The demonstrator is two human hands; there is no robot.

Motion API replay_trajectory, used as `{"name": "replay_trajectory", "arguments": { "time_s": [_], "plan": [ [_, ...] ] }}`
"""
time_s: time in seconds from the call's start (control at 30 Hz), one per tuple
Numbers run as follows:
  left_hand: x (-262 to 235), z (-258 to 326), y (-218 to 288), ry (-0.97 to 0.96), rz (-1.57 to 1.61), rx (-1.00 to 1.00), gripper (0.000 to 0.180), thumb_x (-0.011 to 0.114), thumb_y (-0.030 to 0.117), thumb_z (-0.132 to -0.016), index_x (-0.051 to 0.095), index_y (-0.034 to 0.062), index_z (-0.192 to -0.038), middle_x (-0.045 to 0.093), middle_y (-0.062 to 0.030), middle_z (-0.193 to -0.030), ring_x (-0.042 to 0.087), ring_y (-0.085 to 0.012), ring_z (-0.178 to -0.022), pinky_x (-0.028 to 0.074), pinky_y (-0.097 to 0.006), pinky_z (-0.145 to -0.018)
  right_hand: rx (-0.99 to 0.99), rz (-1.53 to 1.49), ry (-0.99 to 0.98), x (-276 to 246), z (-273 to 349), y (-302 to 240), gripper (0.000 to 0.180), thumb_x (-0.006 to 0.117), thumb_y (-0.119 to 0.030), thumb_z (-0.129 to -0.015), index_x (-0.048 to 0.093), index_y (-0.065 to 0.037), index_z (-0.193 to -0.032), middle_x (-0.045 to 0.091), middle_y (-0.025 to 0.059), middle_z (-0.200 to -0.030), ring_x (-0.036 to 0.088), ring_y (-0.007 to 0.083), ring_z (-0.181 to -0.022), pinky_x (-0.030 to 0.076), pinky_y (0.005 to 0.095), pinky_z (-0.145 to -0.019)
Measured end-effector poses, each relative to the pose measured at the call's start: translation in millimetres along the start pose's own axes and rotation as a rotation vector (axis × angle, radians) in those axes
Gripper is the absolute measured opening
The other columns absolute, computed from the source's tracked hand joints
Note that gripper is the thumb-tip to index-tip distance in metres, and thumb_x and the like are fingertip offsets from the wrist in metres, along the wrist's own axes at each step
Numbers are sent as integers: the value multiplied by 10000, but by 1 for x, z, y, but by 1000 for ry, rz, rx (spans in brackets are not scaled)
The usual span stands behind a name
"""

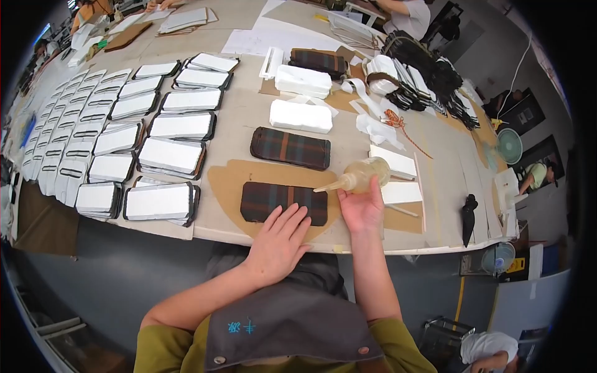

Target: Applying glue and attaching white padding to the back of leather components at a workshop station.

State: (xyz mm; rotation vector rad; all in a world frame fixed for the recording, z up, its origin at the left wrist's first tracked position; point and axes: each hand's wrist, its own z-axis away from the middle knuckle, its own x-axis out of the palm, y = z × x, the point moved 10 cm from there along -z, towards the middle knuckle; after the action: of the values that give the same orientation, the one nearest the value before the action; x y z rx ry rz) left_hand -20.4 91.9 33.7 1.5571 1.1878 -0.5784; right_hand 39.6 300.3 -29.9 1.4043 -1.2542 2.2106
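Observation:
A dark plaid rounded rectangular piece point(258, 196) lies on a brown paper sheet point(225, 180) at the table's near edge. My left hand point(277, 245) rests on its lower edge with fingers stretched out flat. In my right hand point(364, 208) is a translucent squeeze bottle point(367, 174) with yellowish contents. Tilted on its side, the bottle points its long nozzle left, over the piece's upper right corner. I cannot tell whether anything comes out of the tip. Just beyond lies another plaid piece point(289, 148), with a stack of white rectangular pieces point(301, 115) behind it.
Rows of white panels with dark edges point(165, 202) cover the table's left side. White strips point(398, 194) lie right of the bottle. A black tapered object point(468, 221) stands near the right edge. Dark straps point(423, 68) are heaped at the back right. Other people work across the table.

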Motion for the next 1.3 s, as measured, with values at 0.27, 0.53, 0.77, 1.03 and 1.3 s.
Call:
{"name": "replay_trajectory", "arguments": {
  "time_s": [0.27,0.53,0.77,1.03,1.3],
  "plan": [
    [2,-4,2,17,-33,24,644,729,417,-835,582,18,-1319,507,-154,-1439,431,-319,-1382,302,-480,-1163,-14,297,-353,73,5,-28,723,709,-117,-863,371,-76,-1500,483,177,-1462,391,387,-1415,361,479,-1151],
    [3,-1,-2,12,-32,38,695,763,424,-784,579,26,-1323,508,-154,-1439,445,-317,-1373,321,-481,-1149,-24,296,-438,108,-3,-27,768,734,-260,-888,337,-75,-1520,487,136,-1464,465,325,-1363,390,474,-1126],
    [-5,-15,-11,-28,83,35,661,757,455,-773,607,24,-1251,552,-147,-1347,488,-303,-1291,378,-471,-1094,-103,488,-249,105,-20,17,455,561,-350,-1021,494,-66,-1369,580,101,-1368,589,269,-1233,513,456,-999],
    [-1,-14,-19,39,94,24,560,739,429,-803,639,47,-1200,578,-102,-1314,505,-265,-1271,361,-469,-1124,-210,729,-197,103,-20,29,478,707,-140,-938,483,-7,-1338,600,100,-1258,629,213,-1124,542,414,-958],
    [0,-14,-21,13,119,31,553,740,419,-803,642,36,-1190,563,-106,-1353,473,-285,-1326,348,-472,-1135,-190,844,-201,102,-23,43,512,725,-121,-918,470,-3,-1346,589,108,-1256,623,211,-1125,542,392,-955]
  ]
}}
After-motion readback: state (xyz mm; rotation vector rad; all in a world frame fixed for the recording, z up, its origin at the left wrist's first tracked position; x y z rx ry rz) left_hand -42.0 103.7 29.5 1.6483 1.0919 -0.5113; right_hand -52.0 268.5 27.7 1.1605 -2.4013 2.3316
